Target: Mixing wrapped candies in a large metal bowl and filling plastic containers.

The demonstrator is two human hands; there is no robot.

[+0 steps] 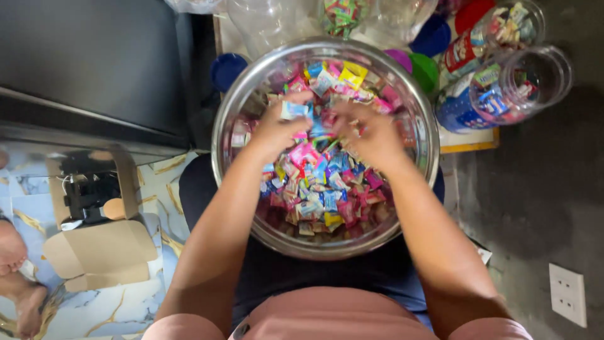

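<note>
Both hands dig into a heap of small bright-wrapped candies [324,182] filling a wide round steel bowl [234,113] on the person's lap: left hand [277,129] pinches a pale blue wrapper [294,110], right hand [371,135] curls closed over sweets. Clear plastic jars [503,88] lie far right; an open cardboard box [100,242] sits near left.

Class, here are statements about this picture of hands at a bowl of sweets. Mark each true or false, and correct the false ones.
1. Both hands are inside the metal bowl. True: the left hand and right hand rest among the wrapped sweets.
2. The bowl is empty. False: it holds many wrapped sweets.
3. A clear plastic jar lies on its side at upper right. True.
4. The cardboard box at left is closed. False: its flaps are open.
</note>
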